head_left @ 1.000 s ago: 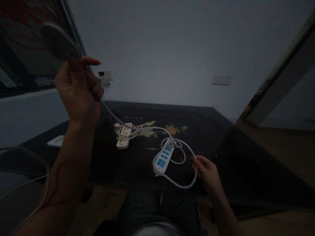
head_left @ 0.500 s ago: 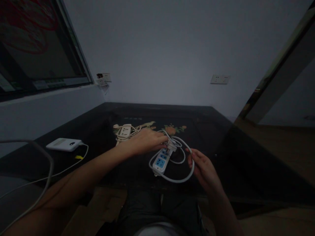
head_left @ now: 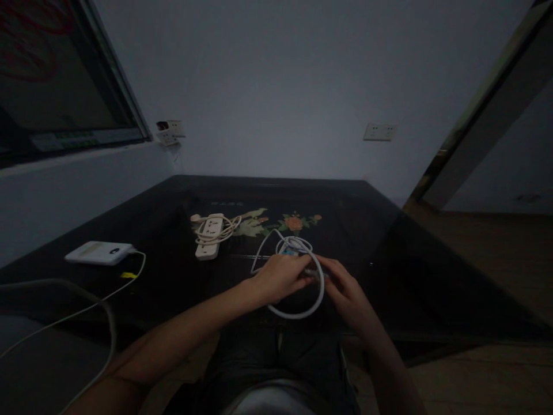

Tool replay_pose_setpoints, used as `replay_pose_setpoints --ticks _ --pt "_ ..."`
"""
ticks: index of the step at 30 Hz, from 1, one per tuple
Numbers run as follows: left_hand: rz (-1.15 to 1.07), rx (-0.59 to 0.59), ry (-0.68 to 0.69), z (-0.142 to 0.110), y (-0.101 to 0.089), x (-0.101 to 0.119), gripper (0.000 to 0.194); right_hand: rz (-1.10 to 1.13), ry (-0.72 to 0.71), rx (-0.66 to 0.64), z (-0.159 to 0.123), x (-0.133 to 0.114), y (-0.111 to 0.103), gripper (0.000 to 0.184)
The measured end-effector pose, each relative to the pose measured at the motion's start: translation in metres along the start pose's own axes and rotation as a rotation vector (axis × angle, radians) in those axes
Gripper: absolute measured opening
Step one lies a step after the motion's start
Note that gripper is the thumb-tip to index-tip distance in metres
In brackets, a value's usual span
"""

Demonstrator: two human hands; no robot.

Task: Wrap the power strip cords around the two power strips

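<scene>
One coiling job, by the look of it

Pale wall (head_left: 268, 104) is standing behind everything, light poor. Glossy black table (head_left: 423, 288) with a painted flower-and-bird motif (head_left: 294, 223) is filling much of the lower view. Near its front edge, a white power strip (head_left: 288, 252) with blue socket panels is lying mostly hidden under the working hands; only some blue at the far end is showing. Farther left, a cream power strip (head_left: 207, 252) wrapped in its own flex is resting apart. Left again, a flat white rounded device (head_left: 98, 252) is sitting, a small yellow scrap (head_left: 128, 275) lying just in front.

Left hand (head_left: 283, 275) is reaching across the blue-panelled strip, fingers bent, pinching a pale piece of thick grey-white cord (head_left: 295, 316), or possibly its plug; cannot tell which. Right hand (head_left: 345, 289) is curving in opposite, fingers half bent behind the cord's loop; whether it is gripping, cannot tell.

Judgement: the person is gathering and winding cord about the strip. Next move is probably calling for a steadied loop while the pinched piece is passing through or round.

Against the frame half a second back: hands are now meeting, the left is sitting nearer the body, and it is covering blue panels then visible.
</scene>
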State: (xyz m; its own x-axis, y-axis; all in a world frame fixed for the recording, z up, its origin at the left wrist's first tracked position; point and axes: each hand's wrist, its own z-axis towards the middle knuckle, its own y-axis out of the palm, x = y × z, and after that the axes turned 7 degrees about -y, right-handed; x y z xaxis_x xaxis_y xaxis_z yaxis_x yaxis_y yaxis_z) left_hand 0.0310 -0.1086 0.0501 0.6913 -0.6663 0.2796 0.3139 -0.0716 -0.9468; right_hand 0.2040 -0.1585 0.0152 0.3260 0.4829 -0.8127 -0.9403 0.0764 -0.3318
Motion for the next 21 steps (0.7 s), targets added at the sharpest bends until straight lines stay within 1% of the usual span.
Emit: replay_pose_setpoints --ticks 2,5,7,9,10,12,13,14,15,17,18,19,21 --pt "-0.143 -0.020 0.009 -0.003 0.001 0.004 0.031 0.034 0.019 -0.054 0.000 0.000 0.001 0.043" --pt "-0.301 -0.060 0.074 -0.010 0.000 0.011 0.030 0.039 0.064 -0.115 0.000 0.001 0.001 0.040" --pt "-0.342 -0.080 0.103 -0.018 -0.001 0.014 0.028 0.022 0.074 -0.134 -0.001 0.004 -0.001 0.036" --pt "-0.337 -0.056 0.123 -0.027 0.002 0.015 0.030 0.006 0.079 -0.129 -0.002 0.007 -0.004 0.035" --pt "-0.319 -0.031 0.133 -0.032 0.005 0.015 0.039 -0.003 0.086 -0.122 -0.002 0.008 -0.005 0.035" --pt "-0.254 0.029 0.142 -0.041 0.014 0.014 0.072 -0.026 0.101 -0.111 -0.003 0.010 -0.008 0.034" --pt "-0.220 0.059 0.141 -0.045 0.020 0.013 0.081 -0.037 0.106 -0.111 -0.003 0.010 -0.008 0.033" --pt "-0.192 0.092 0.142 -0.047 0.025 0.013 0.081 -0.046 0.107 -0.113 -0.003 0.010 -0.009 0.031" --pt "-0.173 0.125 0.147 -0.049 0.029 0.013 0.073 -0.050 0.108 -0.117 -0.004 0.010 -0.010 0.030" --pt "-0.171 0.188 0.150 -0.051 0.032 0.012 0.046 -0.062 0.127 -0.129 -0.006 0.011 -0.012 0.029" --pt "-0.197 0.206 0.143 -0.052 0.030 0.010 0.036 -0.075 0.144 -0.133 -0.007 0.011 -0.014 0.028" --pt "-0.244 0.217 0.123 -0.053 0.026 0.008 0.029 -0.095 0.158 -0.136 -0.009 0.011 -0.017 0.027" --pt "-0.393 0.218 0.043 -0.054 0.013 0.001 0.029 -0.149 0.165 -0.157 -0.013 0.010 -0.027 0.025"
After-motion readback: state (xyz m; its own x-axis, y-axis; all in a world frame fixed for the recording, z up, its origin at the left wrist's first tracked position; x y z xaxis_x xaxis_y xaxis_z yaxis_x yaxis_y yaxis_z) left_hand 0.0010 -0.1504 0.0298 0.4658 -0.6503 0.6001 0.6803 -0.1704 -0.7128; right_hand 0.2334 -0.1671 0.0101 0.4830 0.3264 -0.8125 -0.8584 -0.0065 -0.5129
